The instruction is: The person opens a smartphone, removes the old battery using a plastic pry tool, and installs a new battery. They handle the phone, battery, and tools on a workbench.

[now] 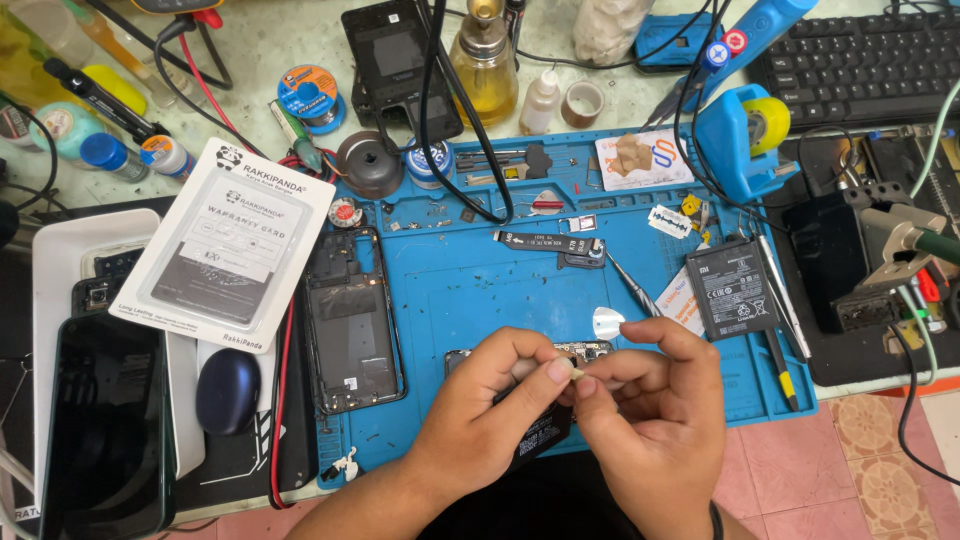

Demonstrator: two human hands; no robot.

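Note:
My left hand (490, 410) and my right hand (645, 410) meet over the near edge of the blue repair mat (480, 290). Together their fingertips pinch a tiny pale piece (578, 372); which hand bears it I cannot tell. Under my hands lies a dark phone part (540, 430), mostly hidden, with a circuit board edge (585, 350) showing above my fingers. A clear triangular pick (607, 322) rests just beyond them.
An opened phone frame (352, 320) lies left on the mat, a black battery (732, 288) and tweezers (632, 285) to the right. A white packaged card (238, 240), a dark phone (105, 425) and a blue tape dispenser (745, 135) surround the mat. Cables and bottles crowd the back.

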